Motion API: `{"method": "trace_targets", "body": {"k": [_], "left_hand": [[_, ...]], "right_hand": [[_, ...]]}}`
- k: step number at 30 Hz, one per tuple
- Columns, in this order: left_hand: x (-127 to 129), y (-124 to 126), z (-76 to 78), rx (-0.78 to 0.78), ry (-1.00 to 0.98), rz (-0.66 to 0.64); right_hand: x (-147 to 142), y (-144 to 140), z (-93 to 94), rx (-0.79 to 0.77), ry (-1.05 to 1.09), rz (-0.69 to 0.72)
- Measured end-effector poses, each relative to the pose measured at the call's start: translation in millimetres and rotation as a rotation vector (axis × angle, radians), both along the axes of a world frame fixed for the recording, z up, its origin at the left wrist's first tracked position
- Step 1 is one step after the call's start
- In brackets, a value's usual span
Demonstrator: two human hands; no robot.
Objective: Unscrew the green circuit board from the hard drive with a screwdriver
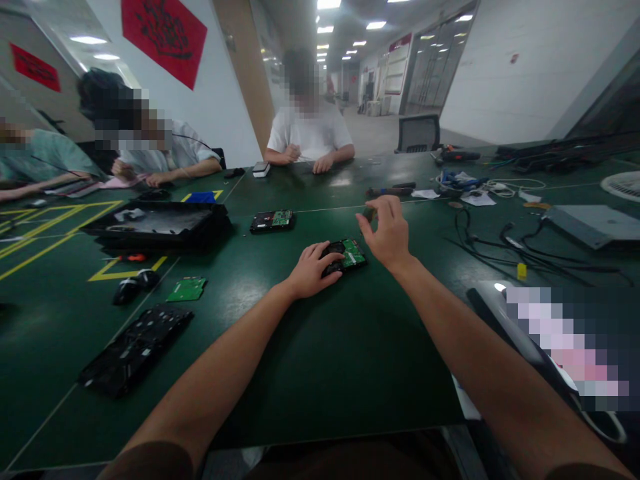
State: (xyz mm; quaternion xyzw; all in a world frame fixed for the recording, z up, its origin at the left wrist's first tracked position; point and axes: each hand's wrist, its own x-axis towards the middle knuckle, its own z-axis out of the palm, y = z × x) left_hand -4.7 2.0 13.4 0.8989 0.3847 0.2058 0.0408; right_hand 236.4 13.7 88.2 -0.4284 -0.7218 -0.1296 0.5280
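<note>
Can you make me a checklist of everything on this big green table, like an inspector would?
Surface: dark green table with yellow lines at the left.
Job's things: a hard drive, green circuit board up, lies flat under the hands.
Clutter: a second hard drive, a loose green board, a black tray, a black panel, a mouse.
Hands: left hand rests on the hard drive's near end; right hand hovers above it, fingers curled.
Cables: black cables tangled at the right.
Surroundings: three people sit across the table; a red paper hangs on the wall.
</note>
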Motion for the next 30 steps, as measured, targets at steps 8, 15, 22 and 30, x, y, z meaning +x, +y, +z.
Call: {"method": "trace_targets", "body": {"k": [8,15,22,30], "left_hand": [[0,1,-0.6,0.002,-0.005,0.000],[0,0,-0.4,0.004,-0.004,-0.001],[0,0,0.3,0.001,0.004,0.003],[0,0,0.8,0.013,0.008,-0.001]], "right_hand": [[-2,-1,-1.5,0.007,-0.027,-0.013],[-1,6,-10.1,-0.023,0.000,0.051],[-2,4,-12.5,-0.073,0.017,0.022],[-2,4,-13.1,-0.063,-0.014,0.034]]}}
